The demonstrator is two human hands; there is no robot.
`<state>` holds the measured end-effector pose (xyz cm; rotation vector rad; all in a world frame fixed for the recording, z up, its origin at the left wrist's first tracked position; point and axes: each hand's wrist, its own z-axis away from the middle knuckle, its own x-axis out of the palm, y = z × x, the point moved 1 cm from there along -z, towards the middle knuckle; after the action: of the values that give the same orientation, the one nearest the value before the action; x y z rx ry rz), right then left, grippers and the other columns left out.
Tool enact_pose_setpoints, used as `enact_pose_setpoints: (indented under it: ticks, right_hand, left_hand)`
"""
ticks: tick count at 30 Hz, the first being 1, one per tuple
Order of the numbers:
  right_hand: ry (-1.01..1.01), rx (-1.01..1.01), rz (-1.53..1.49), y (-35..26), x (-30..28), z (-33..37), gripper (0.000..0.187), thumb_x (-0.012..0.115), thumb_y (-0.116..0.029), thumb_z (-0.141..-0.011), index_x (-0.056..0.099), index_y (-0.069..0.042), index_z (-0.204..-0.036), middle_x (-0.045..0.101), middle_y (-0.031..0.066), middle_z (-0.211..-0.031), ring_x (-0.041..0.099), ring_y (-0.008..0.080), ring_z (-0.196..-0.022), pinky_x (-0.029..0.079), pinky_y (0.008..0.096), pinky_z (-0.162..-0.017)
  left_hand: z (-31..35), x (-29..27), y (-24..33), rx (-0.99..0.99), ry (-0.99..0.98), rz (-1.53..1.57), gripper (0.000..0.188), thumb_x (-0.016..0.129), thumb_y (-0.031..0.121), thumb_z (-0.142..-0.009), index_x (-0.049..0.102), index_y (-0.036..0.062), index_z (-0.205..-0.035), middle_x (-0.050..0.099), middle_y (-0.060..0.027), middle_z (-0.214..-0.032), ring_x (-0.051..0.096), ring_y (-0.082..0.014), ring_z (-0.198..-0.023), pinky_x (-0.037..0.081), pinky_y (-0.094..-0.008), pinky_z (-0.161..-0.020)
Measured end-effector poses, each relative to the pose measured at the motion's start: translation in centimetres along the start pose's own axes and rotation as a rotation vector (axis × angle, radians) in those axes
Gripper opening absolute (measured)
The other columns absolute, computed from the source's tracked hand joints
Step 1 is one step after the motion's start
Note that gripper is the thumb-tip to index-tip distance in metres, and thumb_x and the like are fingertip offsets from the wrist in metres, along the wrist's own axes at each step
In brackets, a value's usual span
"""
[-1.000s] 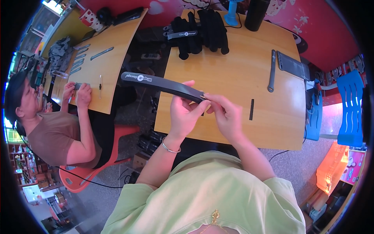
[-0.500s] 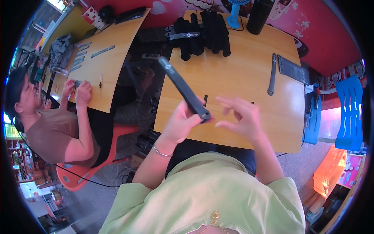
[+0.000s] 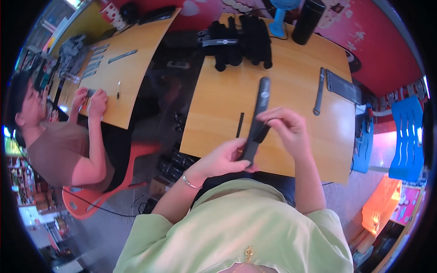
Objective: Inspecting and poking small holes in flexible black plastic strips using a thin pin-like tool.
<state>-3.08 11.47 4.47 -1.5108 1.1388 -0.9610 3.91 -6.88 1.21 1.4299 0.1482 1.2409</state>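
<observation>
A dark grey strap (image 3: 262, 98) with a printed patch near its far end hangs over the near part of the table. My left hand (image 3: 223, 159) grips its near end between thumb and fingers. Higher up, my right hand (image 3: 290, 128) pinches a flap of the strap and bends it away from the rest. Left of the strap, a short thin black strip (image 3: 240, 125) lies on the tabletop. A similar grey strap (image 3: 319, 91) with a holed end rests at the right, beside a dark ribbed stack (image 3: 344, 86).
Bundles of black straps (image 3: 227, 53) lie at the table's back, near a blue fan (image 3: 277, 22) and a black bottle (image 3: 308, 22). A co-worker (image 3: 63, 150) sits at another table (image 3: 136, 73) on the left. A blue chair (image 3: 406, 139) and an orange crate (image 3: 382, 204) stand right.
The strap has swung from leaning left to nearly upright and moved right. My right hand, empty before, has taken hold of a flap of it. My left hand has come slightly nearer to me.
</observation>
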Motion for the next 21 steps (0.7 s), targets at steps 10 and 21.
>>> enact_pose_setpoints:
  ticks: [10, 21]
  right_hand:
    - [-0.196, -0.329, 0.521, -1.0, 1.9, 2.1, 0.013, 0.067, -0.012, -0.079, 0.062, -0.007, -0.09, 0.063, 0.0058, -0.073, 0.064, 0.0185, -0.065, 0.049, 0.0264, -0.056]
    - [0.164, 0.037, 0.264, 0.0, -7.6, -2.1, 0.011, 0.059, -0.007, -0.086, 0.066, 0.001, -0.088, 0.065, 0.0039, -0.08, 0.058, 0.0074, -0.074, 0.046, 0.0215, -0.066]
  left_hand:
    - [-2.4, 1.3, 1.1, 0.12, 0.454, 0.123, 0.032, 0.036, -0.002, -0.088, 0.041, 0.005, -0.119, 0.05, -0.0028, -0.083, 0.046, -0.009, -0.063, 0.041, -0.0226, -0.056]
    - [0.3, 0.0, 1.2, -0.114, -0.007, 0.004, 0.023, 0.033, 0.012, -0.097, 0.041, 0.0053, -0.118, 0.035, 0.0034, -0.071, 0.027, -0.0029, -0.052, 0.021, -0.0172, -0.045]
